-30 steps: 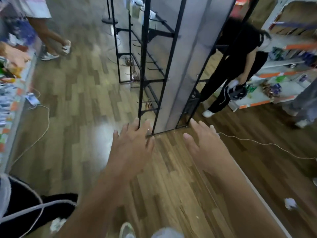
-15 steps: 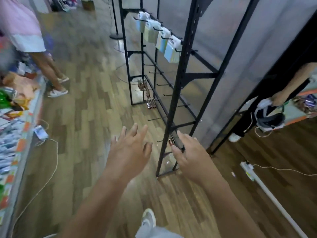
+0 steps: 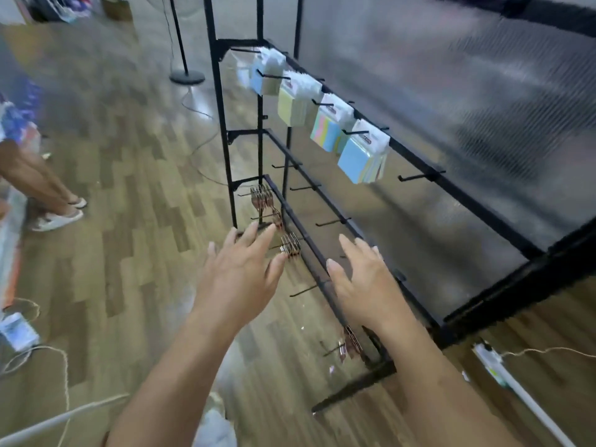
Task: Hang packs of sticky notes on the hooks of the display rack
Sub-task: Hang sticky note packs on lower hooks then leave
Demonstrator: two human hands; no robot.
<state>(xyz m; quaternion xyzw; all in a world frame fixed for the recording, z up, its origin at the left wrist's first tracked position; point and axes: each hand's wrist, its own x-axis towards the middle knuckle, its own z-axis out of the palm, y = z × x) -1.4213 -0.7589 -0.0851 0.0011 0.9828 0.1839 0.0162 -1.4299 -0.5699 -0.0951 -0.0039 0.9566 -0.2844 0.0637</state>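
I am seeing four packs of sticky notes (image 3: 361,156) crowding the far top rail of the display rack (image 3: 222,124); the bare hook (image 3: 419,177) right of them is standing free. The middle-rail hooks (image 3: 303,188) are hanging bare, and small metallic items (image 3: 263,198) are filling the lowest rail's far hooks.

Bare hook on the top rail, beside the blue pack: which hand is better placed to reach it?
Probably the right hand: it sits over the rack, below that bare hook. The left hand is farther out toward the floor. Both are open and hold no pack.
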